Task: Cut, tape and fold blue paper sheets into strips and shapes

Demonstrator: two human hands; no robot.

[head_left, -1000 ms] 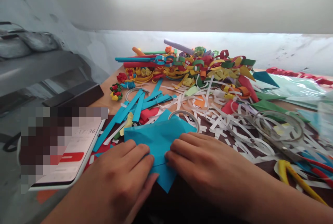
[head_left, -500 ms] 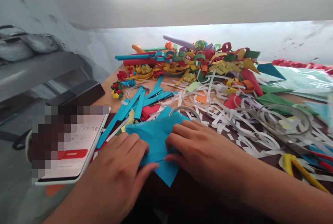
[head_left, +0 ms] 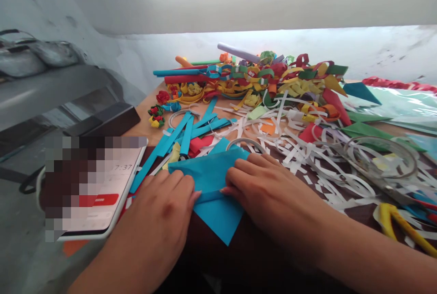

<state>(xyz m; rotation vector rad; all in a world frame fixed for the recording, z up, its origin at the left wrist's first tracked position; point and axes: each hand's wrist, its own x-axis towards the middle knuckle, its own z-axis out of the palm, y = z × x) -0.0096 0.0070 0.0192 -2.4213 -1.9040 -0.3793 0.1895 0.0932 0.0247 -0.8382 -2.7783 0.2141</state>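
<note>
A blue sheet of paper point(head_left: 205, 171) lies between my hands at the middle front, with a narrow folded band running across it and a pointed corner below the band. My left hand point(head_left: 167, 203) is closed on the left end of the band, thumb tip pressed against the fold. On the right end, my right hand point(head_left: 262, 185) pinches the same band with curled fingers and thumb. Just behind the sheet sits a tape roll point(head_left: 247, 142), partly hidden by the paper. Blue paper strips point(head_left: 175, 134) lie behind and to the left.
A phone point(head_left: 105, 194) stands at the left beside a black box point(head_left: 102, 121). White paper scraps point(head_left: 307, 162) spread across the right, with yellow-handled scissors point(head_left: 387, 221) near the right edge. Colourful paper chains and flowers point(head_left: 252, 75) are heaped at the back.
A narrow folded band now shows across the blue paper. My left thumb has drawn in from stretched out to press on the fold. The whole view has shifted slightly.
</note>
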